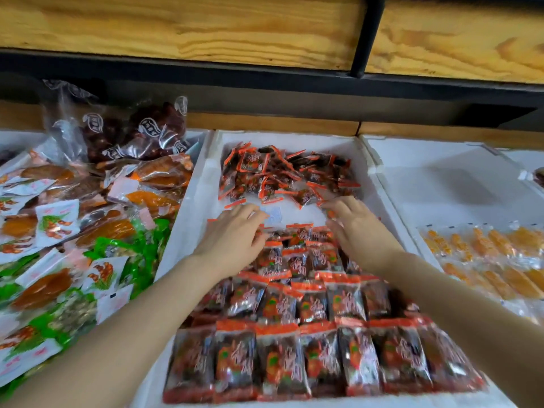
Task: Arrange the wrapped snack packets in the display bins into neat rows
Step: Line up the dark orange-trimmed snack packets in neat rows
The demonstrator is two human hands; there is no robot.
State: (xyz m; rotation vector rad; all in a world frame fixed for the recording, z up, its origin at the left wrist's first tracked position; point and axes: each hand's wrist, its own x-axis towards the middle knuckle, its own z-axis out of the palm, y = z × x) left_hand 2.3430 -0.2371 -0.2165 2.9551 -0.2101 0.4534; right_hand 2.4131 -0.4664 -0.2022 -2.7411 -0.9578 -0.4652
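Snack packets (pixel 294 357) lie in the middle bin (pixel 203 184), a white foam tray. From its near edge to about halfway back they stand in overlapping rows. Each one's long axis runs from near edge to far edge, with the orange-red sealed strip pointing toward the far edge. The wrappers are clear and glossy over dark contents, with red-orange print and pale lettering that is too blurred to read.

Toward the far edge a loose pile (pixel 282 175) of the same packets lies jumbled, pointing every way, some on their sides. A strip of bare white floor separates the pile from the rows.

The left hand (pixel 235 234) is palm down at the far left end of the rows, its fingers gently curved over the packets there. The right hand (pixel 357 228) is palm down at the far right end, fingers spread and touching the packets. Neither plainly grips anything.

The right bin (pixel 441 178) holds yellow packets (pixel 485 260) along its near part. Mixed packets (pixel 59 231) in green, white and orange are heaped to the left, with a clear bag (pixel 132 134) of dark red fruit behind them. Above runs a wooden board (pixel 206 25) over a black rail (pixel 265 81).
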